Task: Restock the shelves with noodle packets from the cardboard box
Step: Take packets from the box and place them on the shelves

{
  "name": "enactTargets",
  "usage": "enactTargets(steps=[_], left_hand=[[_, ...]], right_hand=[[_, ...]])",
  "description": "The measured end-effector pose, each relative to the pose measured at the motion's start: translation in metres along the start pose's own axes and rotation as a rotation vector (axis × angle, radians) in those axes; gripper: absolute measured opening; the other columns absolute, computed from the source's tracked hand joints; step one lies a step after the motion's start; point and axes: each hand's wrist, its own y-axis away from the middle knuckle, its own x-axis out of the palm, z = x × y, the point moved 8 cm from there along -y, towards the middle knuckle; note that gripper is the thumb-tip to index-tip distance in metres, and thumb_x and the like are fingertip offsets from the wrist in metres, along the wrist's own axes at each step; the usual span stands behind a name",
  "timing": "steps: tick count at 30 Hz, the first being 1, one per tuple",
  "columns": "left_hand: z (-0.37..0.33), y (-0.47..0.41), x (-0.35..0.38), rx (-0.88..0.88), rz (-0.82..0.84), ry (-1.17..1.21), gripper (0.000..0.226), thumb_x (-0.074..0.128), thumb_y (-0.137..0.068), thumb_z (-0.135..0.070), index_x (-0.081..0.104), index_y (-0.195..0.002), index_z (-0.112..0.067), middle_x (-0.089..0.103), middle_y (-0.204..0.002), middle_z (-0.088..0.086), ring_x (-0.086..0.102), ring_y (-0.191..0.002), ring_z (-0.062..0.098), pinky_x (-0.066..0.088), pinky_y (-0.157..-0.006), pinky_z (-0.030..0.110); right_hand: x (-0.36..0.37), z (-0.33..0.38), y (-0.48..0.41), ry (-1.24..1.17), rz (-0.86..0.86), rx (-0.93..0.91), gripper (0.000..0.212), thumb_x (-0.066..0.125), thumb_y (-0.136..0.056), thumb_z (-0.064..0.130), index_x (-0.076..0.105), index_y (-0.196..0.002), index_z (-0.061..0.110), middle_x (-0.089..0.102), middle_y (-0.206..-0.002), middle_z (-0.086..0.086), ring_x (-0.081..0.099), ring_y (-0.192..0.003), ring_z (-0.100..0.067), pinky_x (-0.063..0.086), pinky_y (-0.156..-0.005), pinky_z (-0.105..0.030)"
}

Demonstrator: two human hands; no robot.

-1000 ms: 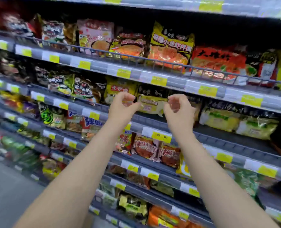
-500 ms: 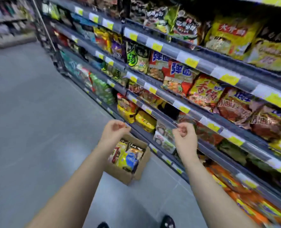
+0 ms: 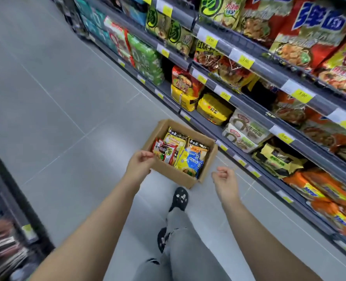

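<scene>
box (image 3: 168, 173) lies on the floor, ahead and below. left hand (image 3: 140, 164) is over its near edge, right hand (image 3: 225, 178) beside it. both hands loosely curled, empty.

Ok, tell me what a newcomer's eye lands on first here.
The open cardboard box on the grey floor at mid-frame draws the eye first, packed with bright noodle packets. Just nearer the camera, the left hand and right hand hover by it, both empty with loosely curled fingers. Along the right run the shelves, crowded with colourful packets and yellow price tags.
</scene>
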Motion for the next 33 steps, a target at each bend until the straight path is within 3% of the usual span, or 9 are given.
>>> enactTargets(steps=[6, 14, 18, 20, 23, 26, 29, 31, 33], left_hand=[[0.009, -0.079, 0.004, -0.139, 0.065, -0.067, 0.017, 0.060, -0.085, -0.006, 0.054, -0.081, -0.021, 0.062, -0.092, 0.003, 0.056, -0.086, 0.016, 0.045, -0.070, 0.026], [0.008, -0.202, 0.028, -0.218, 0.197, -0.156, 0.023, 0.058, -0.087, -0.002, 0.051, -0.076, -0.021, 0.060, -0.077, 0.000, 0.055, -0.077, 0.015, 0.043, -0.072, 0.026], [0.056, -0.277, 0.030, -0.295, 0.236, -0.333, 0.022, 0.058, -0.089, -0.005, 0.048, -0.075, -0.020, 0.057, -0.083, 0.003, 0.055, -0.082, 0.019, 0.042, -0.068, 0.024], [0.081, -0.318, 0.031, -0.290, 0.247, -0.445, 0.025, 0.058, -0.087, -0.001, 0.046, -0.074, -0.019, 0.055, -0.085, 0.005, 0.055, -0.083, 0.021, 0.040, -0.061, 0.020], [0.117, -0.379, 0.042, -0.188, 0.318, -0.708, 0.015, 0.061, -0.085, -0.007, 0.053, -0.089, -0.018, 0.059, -0.099, 0.008, 0.056, -0.089, 0.025, 0.039, -0.070, 0.025], [0.152, -0.432, 0.061, -0.081, 0.405, -0.951, 0.033, 0.061, -0.085, -0.015, 0.055, -0.116, -0.020, 0.061, -0.108, 0.003, 0.056, -0.090, 0.021, 0.043, -0.074, 0.025], [0.180, -0.472, 0.091, 0.091, 0.460, -1.204, 0.048, 0.059, -0.083, -0.021, 0.051, -0.130, -0.027, 0.054, -0.129, 0.003, 0.055, -0.112, 0.026, 0.050, -0.093, 0.036], [0.200, -0.491, 0.111, 0.203, 0.500, -1.401, 0.055, 0.057, -0.084, -0.025, 0.043, -0.137, -0.031, 0.047, -0.137, 0.001, 0.046, -0.124, 0.027, 0.044, -0.102, 0.044], [0.217, -0.504, 0.126, 0.293, 0.508, -1.585, 0.060, 0.058, -0.085, -0.023, 0.036, -0.141, -0.028, 0.045, -0.139, 0.003, 0.041, -0.128, 0.027, 0.040, -0.105, 0.044]], right_hand=[[0.046, -0.014, -0.061, 0.046, -0.011, 0.125, 0.018, 0.061, -0.085, -0.001, 0.052, -0.098, 0.007, 0.050, -0.074, 0.002, 0.048, -0.066, -0.007, 0.035, -0.049, -0.002], [0.120, -0.029, -0.152, 0.095, 0.069, 0.265, 0.015, 0.064, -0.084, 0.007, 0.057, -0.095, 0.014, 0.060, -0.084, -0.003, 0.057, -0.077, -0.018, 0.042, -0.058, -0.021], [0.157, -0.075, -0.195, 0.026, 0.060, 0.386, 0.016, 0.063, -0.084, 0.007, 0.055, -0.084, 0.021, 0.059, -0.084, -0.007, 0.053, -0.061, -0.014, 0.042, -0.058, -0.024], [0.171, -0.107, -0.214, 0.002, 0.001, 0.444, 0.014, 0.063, -0.083, 0.007, 0.056, -0.091, 0.017, 0.059, -0.082, -0.005, 0.053, -0.060, -0.013, 0.044, -0.061, -0.027], [0.191, -0.160, -0.242, -0.014, -0.075, 0.495, 0.026, 0.063, -0.081, 0.007, 0.057, -0.106, 0.013, 0.058, -0.076, -0.006, 0.053, -0.061, -0.016, 0.045, -0.067, -0.033], [0.205, -0.203, -0.261, 0.026, -0.140, 0.480, 0.031, 0.063, -0.081, 0.009, 0.052, -0.110, 0.014, 0.060, -0.080, -0.004, 0.057, -0.071, -0.023, 0.048, -0.069, -0.039], [0.216, -0.241, -0.277, 0.085, -0.158, 0.449, 0.031, 0.064, -0.082, 0.012, 0.047, -0.105, 0.024, 0.064, -0.086, 0.006, 0.063, -0.092, -0.027, 0.052, -0.086, -0.050], [0.219, -0.262, -0.289, 0.193, -0.139, 0.416, 0.035, 0.064, -0.082, 0.013, 0.047, -0.111, 0.024, 0.061, -0.085, 0.014, 0.062, -0.095, -0.022, 0.051, -0.087, -0.049], [0.216, -0.282, -0.303, 0.335, -0.128, 0.387, 0.046, 0.063, -0.082, 0.015, 0.047, -0.124, 0.022, 0.060, -0.103, 0.007, 0.057, -0.107, -0.023, 0.050, -0.089, -0.046]])
